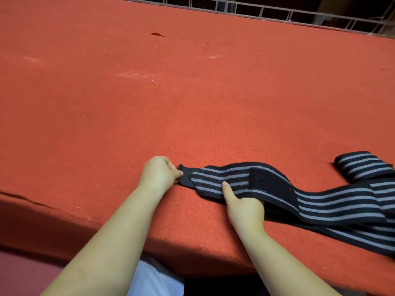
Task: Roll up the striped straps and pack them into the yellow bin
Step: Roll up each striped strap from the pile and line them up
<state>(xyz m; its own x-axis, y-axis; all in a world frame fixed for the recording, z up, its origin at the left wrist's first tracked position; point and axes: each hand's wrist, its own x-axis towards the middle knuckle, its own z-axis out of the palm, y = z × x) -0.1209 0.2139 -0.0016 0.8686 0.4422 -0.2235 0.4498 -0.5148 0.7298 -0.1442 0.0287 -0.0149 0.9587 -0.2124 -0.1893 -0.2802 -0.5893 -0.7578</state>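
A long black strap with grey stripes (333, 201) lies along the near edge of the red felt table (149, 103), running off to the right. My left hand (159, 174) pinches its plain black end tab (185, 171). My right hand (243, 207) holds the strap a little further along, index finger stretched flat on the stripes and the other fingers curled under its near edge. A black hook-and-loop patch (267, 178) sits on the strap just beyond that finger. A second striped strap piece (361, 165), folded or rolled, lies at the far right. The yellow bin is not in view.
A white wire grid fence (277, 11) runs along the table's far edge. The felt has a small tear (157, 34) near the back and pale scuffs. The table's front edge runs just under my forearms.
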